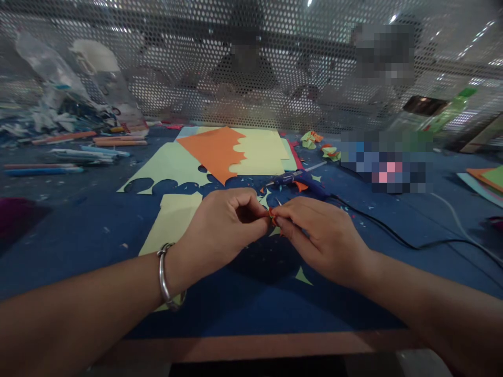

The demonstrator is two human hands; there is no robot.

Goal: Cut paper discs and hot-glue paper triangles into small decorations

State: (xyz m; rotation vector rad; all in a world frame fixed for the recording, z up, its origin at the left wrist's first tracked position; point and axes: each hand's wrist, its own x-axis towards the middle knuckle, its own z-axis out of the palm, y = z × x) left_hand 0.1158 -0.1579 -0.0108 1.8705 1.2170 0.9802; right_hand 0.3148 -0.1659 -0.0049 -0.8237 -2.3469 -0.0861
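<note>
Between the fingertips of both hands is a small folded piece of orange and green paper (272, 216), mostly covered by the fingers. My left hand (222, 225), with a silver bangle at the wrist, pinches it from the left. From the right, my right hand (324, 235) pinches the same piece. Just beyond the hands lies a blue glue gun (288, 178) with a glue stick in its back end. A pale yellow sheet (173, 217) is partly under my left hand and forearm. Small green paper scraps (303, 276) lie around the hands.
Cut orange (218, 152), yellow (263, 149) and pale green sheets (165, 162) lie farther back. Crumpled paper flowers (310, 139) sit behind the glue gun. Its black cord (385, 225) runs right. Rolled paper sticks (86, 154) lie left. A perforated metal screen (176, 68) stands behind.
</note>
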